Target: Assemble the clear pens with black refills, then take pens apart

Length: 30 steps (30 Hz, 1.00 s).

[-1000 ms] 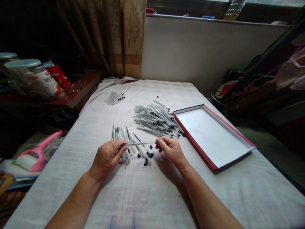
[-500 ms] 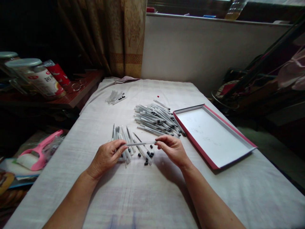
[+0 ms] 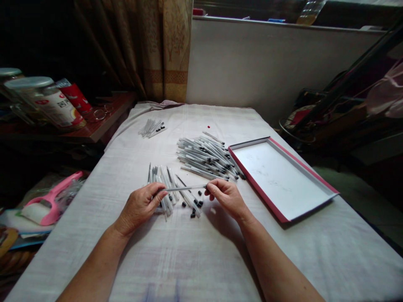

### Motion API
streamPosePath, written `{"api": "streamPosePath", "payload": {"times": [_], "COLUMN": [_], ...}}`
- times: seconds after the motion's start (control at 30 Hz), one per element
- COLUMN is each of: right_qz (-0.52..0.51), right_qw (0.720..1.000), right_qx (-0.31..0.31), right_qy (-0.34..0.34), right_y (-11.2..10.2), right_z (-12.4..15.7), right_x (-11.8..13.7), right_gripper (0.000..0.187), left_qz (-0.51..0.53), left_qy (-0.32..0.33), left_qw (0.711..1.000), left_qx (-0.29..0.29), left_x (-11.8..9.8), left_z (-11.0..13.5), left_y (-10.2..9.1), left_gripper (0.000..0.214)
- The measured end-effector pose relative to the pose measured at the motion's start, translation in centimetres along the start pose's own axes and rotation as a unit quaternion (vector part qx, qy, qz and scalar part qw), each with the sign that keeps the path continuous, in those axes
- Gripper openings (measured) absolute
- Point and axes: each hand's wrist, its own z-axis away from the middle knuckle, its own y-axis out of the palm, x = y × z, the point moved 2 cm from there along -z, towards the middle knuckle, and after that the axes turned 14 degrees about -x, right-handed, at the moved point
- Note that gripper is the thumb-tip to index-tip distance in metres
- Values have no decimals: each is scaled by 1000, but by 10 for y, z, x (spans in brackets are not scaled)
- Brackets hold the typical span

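Level above the table, a clear pen [image 3: 185,188] stretches between my two hands. My left hand [image 3: 143,205] pinches its left end between thumb and fingers. At the other end, my right hand [image 3: 225,197] closes its thumb and fingertips on the pen, where something dark shows. Beneath it lie loose clear pen barrels and dark refills [image 3: 171,180]. Several small black caps [image 3: 193,214] are scattered close to them. Under my right hand is a small pale blurred spot [image 3: 213,211] that I cannot make out.
Behind my right hand lies a big pile of black-capped pens [image 3: 204,155]. A shallow red-edged box lid [image 3: 285,216] stands right of it. Farther left are a small barrel pile [image 3: 150,128] and a tiny red piece [image 3: 208,126]. Jars [image 3: 47,102] stand on a side table.
My right hand has shifted slightly, its fingers now curled closer around the pen's right end. The pale spot beneath it shows more plainly. My left hand stays nearly still.
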Motion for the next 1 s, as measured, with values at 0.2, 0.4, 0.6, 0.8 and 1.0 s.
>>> {"api": "streamPosePath", "payload": {"times": [0.2,0.4,0.6,0.8,1.0], "right_qz": [-27,-13,22,-10,4], "right_qw": [1000,999,999,1000,1000], "right_qx": [5,13,12,13,11], "right_qy": [14,28,28,13,22], "right_y": [-1,2,1,0,0], "right_z": [-2,0,0,-1,-2], "right_x": [-4,-4,-2,-6,-5], "right_gripper": [25,32,32,26,33], "left_qz": [-9,-12,-16,-21,-21], "left_qy": [18,28,31,27,29], "left_qw": [1000,1000,999,999,999], "left_qx": [0,-8,-4,-2,1], "left_x": [2,2,2,4,2], "left_z": [2,1,2,2,2], "left_y": [0,0,0,0,-1], "left_gripper": [31,32,32,32,32]}}
